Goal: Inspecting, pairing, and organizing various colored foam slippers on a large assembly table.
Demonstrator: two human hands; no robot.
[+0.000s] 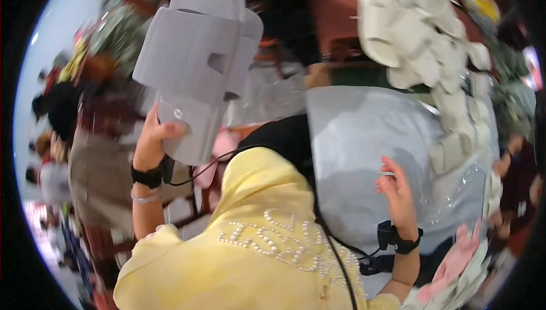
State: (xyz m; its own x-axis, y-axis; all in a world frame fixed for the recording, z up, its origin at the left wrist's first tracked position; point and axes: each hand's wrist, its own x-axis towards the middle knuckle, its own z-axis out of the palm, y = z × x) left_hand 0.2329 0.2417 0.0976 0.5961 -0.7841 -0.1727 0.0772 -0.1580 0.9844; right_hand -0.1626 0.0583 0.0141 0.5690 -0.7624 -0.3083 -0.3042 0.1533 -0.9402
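Observation:
My left hand (151, 141) grips the heel ends of a pair of grey slide slippers (196, 60), held up together with the toes pointing away. My right hand (396, 192) pinches the edge of a large clear plastic bag (364, 156) that spreads open in front of me. Both wrists wear black straps with cables. My yellow top with a pearl pattern (267, 236) fills the lower middle of the view.
A heap of white slippers (421, 31) lies at the upper right and runs down the right side. Pink slippers (455, 264) sit at the lower right. Other people stand at the left (62, 111) and far right (517, 179). A dark red surface (335, 14) lies beyond.

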